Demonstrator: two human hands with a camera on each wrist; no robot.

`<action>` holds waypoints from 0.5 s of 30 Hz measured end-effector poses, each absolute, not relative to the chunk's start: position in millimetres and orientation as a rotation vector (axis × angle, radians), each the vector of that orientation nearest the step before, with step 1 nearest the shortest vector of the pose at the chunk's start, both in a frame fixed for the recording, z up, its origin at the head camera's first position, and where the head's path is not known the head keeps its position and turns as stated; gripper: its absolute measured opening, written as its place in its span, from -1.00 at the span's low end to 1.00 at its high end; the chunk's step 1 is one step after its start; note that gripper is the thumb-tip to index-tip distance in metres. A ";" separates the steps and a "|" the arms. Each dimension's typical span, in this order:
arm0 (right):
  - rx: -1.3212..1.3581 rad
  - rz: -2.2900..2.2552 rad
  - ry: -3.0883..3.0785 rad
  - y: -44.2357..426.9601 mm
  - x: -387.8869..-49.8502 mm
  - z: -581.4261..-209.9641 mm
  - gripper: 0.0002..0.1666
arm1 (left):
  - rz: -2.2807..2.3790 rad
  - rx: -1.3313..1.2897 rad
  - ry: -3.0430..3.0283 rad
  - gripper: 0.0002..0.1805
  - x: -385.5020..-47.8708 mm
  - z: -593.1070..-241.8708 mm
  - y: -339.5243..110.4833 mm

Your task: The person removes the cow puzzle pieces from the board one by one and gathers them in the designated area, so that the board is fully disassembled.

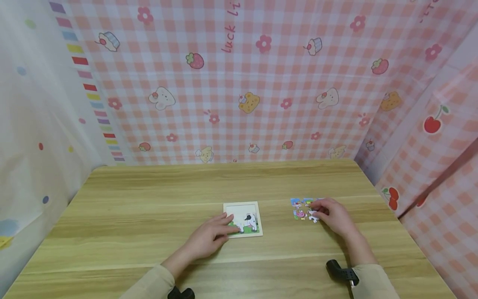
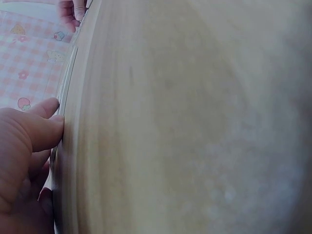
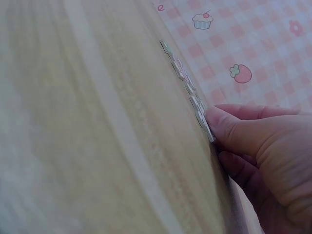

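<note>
The left hand (image 1: 207, 237) rests with fingers extended on the puzzle board (image 1: 259, 220) beneath its fingertips. The right hand (image 1: 335, 216) touches the puzzle pieces (image 1: 300, 214) under its thumb; whether it pinches one, I cannot tell.

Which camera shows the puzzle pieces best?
The head view: it shows the pieces from above, printed faces visible, though the right hand covers some. The right wrist view shows them nearly edge-on; the left wrist view shows none clearly.
</note>
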State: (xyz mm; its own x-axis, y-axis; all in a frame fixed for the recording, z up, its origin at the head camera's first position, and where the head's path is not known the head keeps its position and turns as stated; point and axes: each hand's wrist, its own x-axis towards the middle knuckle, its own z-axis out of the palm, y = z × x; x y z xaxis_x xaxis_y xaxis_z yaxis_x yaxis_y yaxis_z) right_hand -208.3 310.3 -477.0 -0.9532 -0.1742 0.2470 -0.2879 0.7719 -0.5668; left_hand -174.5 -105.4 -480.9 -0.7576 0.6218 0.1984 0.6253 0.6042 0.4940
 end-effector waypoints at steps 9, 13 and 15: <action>0.356 0.934 -2.756 308.5 -204.0 -473.0 -0.79 | -0.868 -1.091 -2.801 -0.61 -174.3 -480.6 -105.0; 0.362 0.905 -2.716 305.5 -203.4 -470.7 -0.78 | -0.873 -1.091 -2.803 -0.61 -174.0 -480.3 -105.0; 0.378 0.908 -2.705 301.7 -203.7 -468.1 -0.77 | -0.877 -1.092 -2.803 -0.61 -173.9 -480.1 -105.1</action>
